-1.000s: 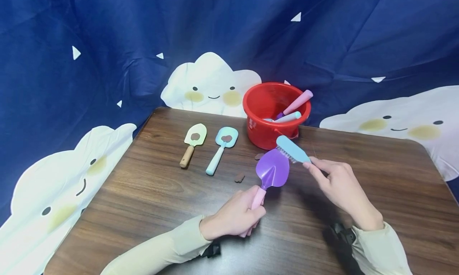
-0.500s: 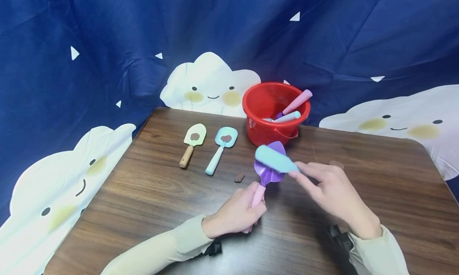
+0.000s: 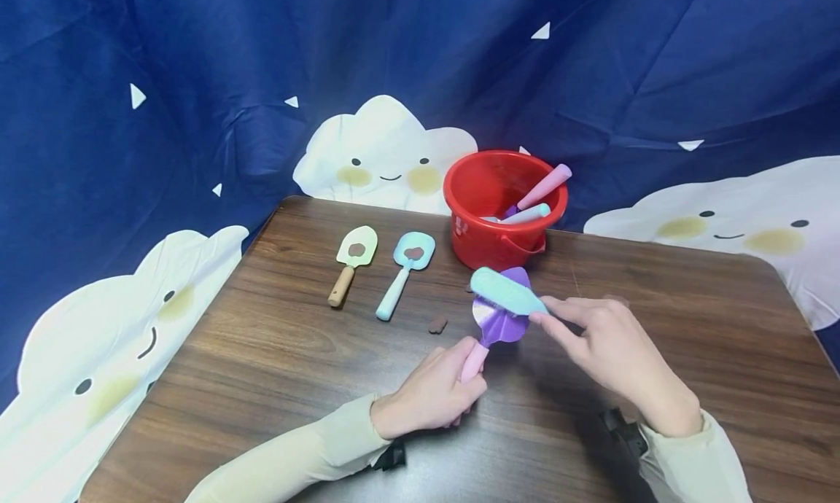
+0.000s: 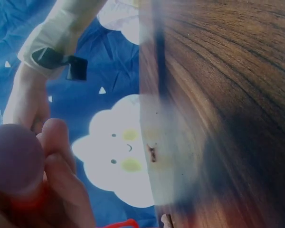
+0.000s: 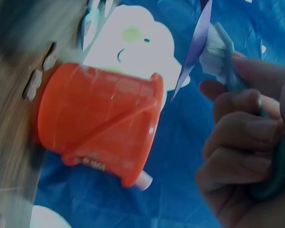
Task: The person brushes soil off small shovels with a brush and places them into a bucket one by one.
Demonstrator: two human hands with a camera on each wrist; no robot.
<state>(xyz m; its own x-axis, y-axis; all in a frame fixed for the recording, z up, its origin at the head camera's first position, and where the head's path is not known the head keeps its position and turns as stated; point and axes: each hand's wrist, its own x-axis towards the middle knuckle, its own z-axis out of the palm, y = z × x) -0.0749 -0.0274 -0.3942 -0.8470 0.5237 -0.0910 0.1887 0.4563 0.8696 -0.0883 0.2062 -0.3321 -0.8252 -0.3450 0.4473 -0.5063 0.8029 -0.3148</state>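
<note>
In the head view my left hand (image 3: 436, 386) grips the pink handle of a purple toy shovel (image 3: 502, 326), its blade held up above the table. My right hand (image 3: 620, 353) holds a light-blue brush (image 3: 508, 291) by its handle, fingers curled round it in the right wrist view. The brush lies across the blade and hides part of it; its white bristles (image 5: 214, 57) face the purple blade there. In the left wrist view the butt of the pink handle (image 4: 14, 159) pokes out of my left hand.
A red bucket (image 3: 482, 244) with toy tool handles inside stands just behind the blade. Left of it lie a blue shovel (image 3: 392, 293) and a green one with a wooden handle (image 3: 341, 286). Small brown pieces (image 3: 437, 325) lie on the wooden table (image 3: 275, 357).
The brush has moved left and slightly down, from the blade's upper right edge to across its middle. The shovel has shifted only slightly in my left hand.
</note>
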